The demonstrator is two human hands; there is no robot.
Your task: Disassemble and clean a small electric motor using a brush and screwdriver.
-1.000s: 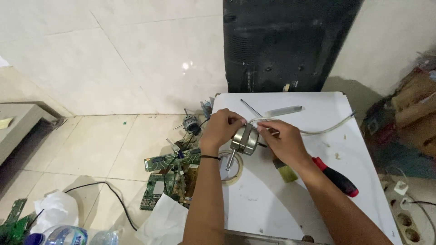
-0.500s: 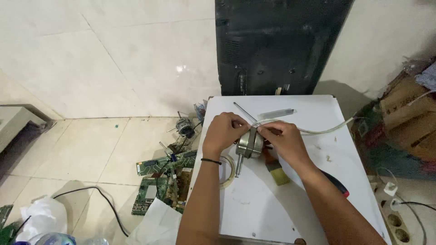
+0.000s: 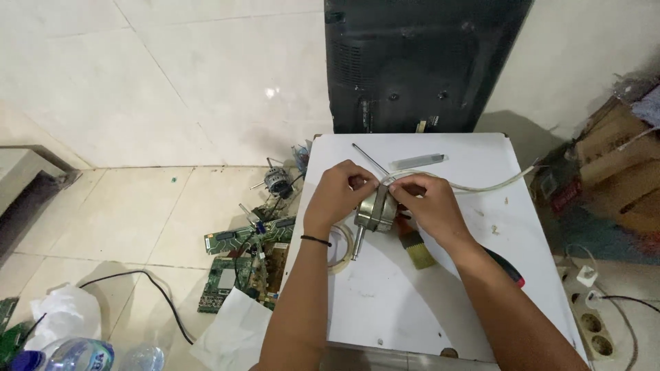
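Note:
A small metal electric motor [image 3: 375, 209] with a shaft pointing toward me rests on the white table [image 3: 412, 302]. My left hand [image 3: 338, 196] grips its left side, fingers pinched at the top. My right hand [image 3: 425, 203] holds its right side, fingers meeting the left hand's over the motor where a pale cable [image 3: 491, 185] comes in. A small brush [image 3: 416, 249] lies under my right wrist. A red-and-black screwdriver [image 3: 507, 268] is partly hidden by my right forearm. A roll of clear tape [image 3: 339, 247] lies under my left wrist.
A thin metal rod [image 3: 366, 157] and a grey utility knife [image 3: 418, 161] lie at the table's far side. A black flat-screen back panel [image 3: 419, 62] leans on the wall. Green circuit boards [image 3: 240, 264] and another motor [image 3: 278, 180] are on the floor at left; a power strip [image 3: 592, 326] at right.
The view has shifted slightly so the table sits lower and more central. Both hands stay on the motor, fingers working at its top; the motor has barely moved.

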